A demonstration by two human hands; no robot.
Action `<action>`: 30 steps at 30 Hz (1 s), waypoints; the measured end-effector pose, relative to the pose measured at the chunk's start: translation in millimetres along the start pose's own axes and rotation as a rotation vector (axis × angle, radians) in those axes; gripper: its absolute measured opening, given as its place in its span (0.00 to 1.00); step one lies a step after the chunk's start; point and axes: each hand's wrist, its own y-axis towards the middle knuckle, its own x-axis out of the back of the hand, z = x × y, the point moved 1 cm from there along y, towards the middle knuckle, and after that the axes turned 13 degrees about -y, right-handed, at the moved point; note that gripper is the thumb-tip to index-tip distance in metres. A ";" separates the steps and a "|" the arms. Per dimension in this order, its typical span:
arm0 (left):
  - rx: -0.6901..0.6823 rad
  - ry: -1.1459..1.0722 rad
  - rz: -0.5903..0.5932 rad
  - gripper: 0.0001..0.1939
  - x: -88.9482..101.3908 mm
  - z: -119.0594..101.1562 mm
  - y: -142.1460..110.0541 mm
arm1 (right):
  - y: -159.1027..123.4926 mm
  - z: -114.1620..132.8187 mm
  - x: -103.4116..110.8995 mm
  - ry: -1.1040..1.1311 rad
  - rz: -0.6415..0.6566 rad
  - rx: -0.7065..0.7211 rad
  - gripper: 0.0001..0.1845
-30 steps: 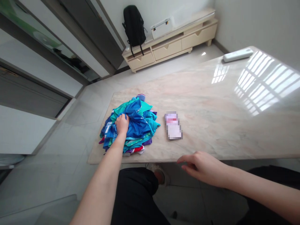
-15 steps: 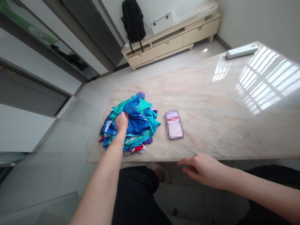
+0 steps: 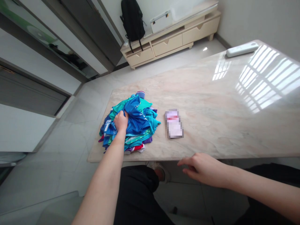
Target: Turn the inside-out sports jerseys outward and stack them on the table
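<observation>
Left hand (image 3: 121,121) sunk into the top of a heap of bright garments (image 3: 130,126), fingers curled into a fist around a fold of the royal-blue cloth (image 3: 137,117); heap sitting on the marble table (image 3: 211,103), close to its near left corner, with teal, purple, red and white layers showing underneath. Likely trouble from here, judged only from how things lie: a pull on that one fold dragging neighbouring pieces along, since the layers look tangled, and with the heap so near the edge (the lowest pieces already close to it) some cloth sliding off onto the floor; a sideways sweep also apt to nudge the small blurred card (image 3: 173,123) lying just beside the heap on its right. Left arm stretched forward and nearly straight, wrist bent down into the pile, knuckles up. Right hand (image 3: 202,168) empty and loosely spread, palm down, fingers pointing left, hovering just off the near table edge and touching nothing, so no second hand steadying the pile. Farther off, a white remote (image 3: 242,49) at the far right end of the table, and a black backpack (image 3: 132,20) propped on a low cream cabinet (image 3: 171,39).
</observation>
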 end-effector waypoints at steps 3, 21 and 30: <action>0.004 -0.011 0.002 0.20 -0.4 0.2 0.2 | -0.4 0.5 0.3 0.002 0.013 0.002 0.19; 0.011 -0.066 -0.005 0.20 -3.5 1.9 2.0 | 0.2 -3.1 -6.1 -0.050 0.041 0.035 0.20; -0.062 -0.142 -0.134 0.27 3.0 -5.9 -7.8 | -0.8 -3.6 -6.7 -0.080 0.069 0.033 0.20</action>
